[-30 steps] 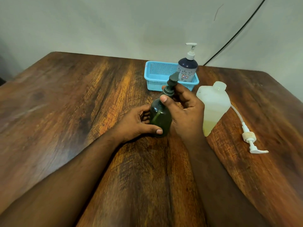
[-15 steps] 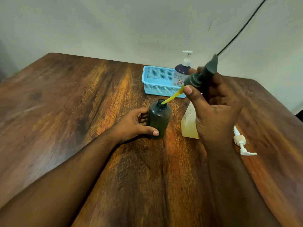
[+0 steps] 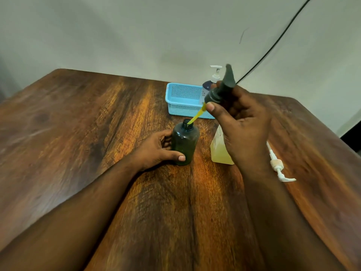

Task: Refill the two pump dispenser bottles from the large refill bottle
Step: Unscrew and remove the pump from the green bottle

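Observation:
A dark green bottle (image 3: pixel 184 142) stands upright on the wooden table, its neck uncapped. My left hand (image 3: pixel 158 148) wraps around its left side. My right hand (image 3: pixel 242 126) holds the dark pump head (image 3: pixel 221 90) raised and tilted to the right of the bottle; the tip of its yellow tube (image 3: pixel 196 117) is still inside the bottle's neck. The translucent refill bottle (image 3: pixel 219 151) with yellowish liquid stands just right of the green bottle, mostly hidden behind my right hand. A second dispenser (image 3: pixel 212 81) with a white pump stands in the blue basket.
A light blue mesh basket (image 3: pixel 183 100) sits at the back of the table. A loose white pump with its tube (image 3: pixel 277 165) lies on the table to the right of the refill bottle. A black cable runs along the wall at upper right.
My right hand unscrewed the pump head and lifted it up and right, drawing the yellow tube almost out of the green bottle. The left hand kept holding the bottle.

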A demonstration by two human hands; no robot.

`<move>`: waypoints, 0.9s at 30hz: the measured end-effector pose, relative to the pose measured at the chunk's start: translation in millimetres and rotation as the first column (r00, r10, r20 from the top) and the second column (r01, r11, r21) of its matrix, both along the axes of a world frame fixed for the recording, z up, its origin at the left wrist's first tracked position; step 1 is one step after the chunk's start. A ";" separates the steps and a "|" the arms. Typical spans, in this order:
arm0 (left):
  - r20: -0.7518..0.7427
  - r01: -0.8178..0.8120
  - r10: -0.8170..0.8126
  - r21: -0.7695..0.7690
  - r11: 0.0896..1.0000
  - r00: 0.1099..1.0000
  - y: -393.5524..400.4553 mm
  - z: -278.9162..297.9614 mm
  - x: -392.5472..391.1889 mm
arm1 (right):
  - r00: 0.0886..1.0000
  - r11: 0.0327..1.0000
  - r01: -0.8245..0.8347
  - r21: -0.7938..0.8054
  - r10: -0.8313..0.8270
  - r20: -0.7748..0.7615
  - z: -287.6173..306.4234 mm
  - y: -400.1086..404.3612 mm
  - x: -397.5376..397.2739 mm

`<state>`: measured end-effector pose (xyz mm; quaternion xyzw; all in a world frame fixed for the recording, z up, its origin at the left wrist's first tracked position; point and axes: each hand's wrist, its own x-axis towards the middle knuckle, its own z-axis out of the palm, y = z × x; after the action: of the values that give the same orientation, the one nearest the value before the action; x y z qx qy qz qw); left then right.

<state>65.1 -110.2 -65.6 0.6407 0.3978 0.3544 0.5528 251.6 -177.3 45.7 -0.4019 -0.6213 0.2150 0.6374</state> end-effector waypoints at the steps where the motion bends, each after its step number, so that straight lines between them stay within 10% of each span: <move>1: -0.002 0.000 0.000 -0.003 1.000 1.000 -0.4 0.5 -0.1 | 0.999 1.000 -0.008 -0.018 0.009 0.032 2.0 2.7 -0.1; 6: 0.000 -0.001 0.001 -0.001 1.000 1.000 -3.5 3.2 -0.1 | 0.998 1.000 -0.012 -0.006 0.012 0.069 13.2 7.0 -2.8; 19: 0.020 -0.024 0.024 0.018 1.000 1.000 -5.9 2.1 2.6 | 0.902 0.982 0.165 0.087 -0.115 -0.417 -8.8 -14.3 27.1; 24: 0.012 -0.028 0.028 0.020 0.999 1.000 -7.2 2.0 1.5 | 0.975 0.992 0.105 -0.065 -0.115 -0.188 -61.7 -28.3 13.6; 27: 0.014 -0.034 0.033 0.023 0.999 0.999 -8.7 1.3 -0.8 | 0.967 0.995 0.095 -0.027 -0.086 0.242 -88.2 -24.0 17.5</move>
<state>64.3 -118.9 -64.3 0.6380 0.4007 0.3724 0.5420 269.1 -201.3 -42.5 -0.4651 -0.6705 0.1473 0.5589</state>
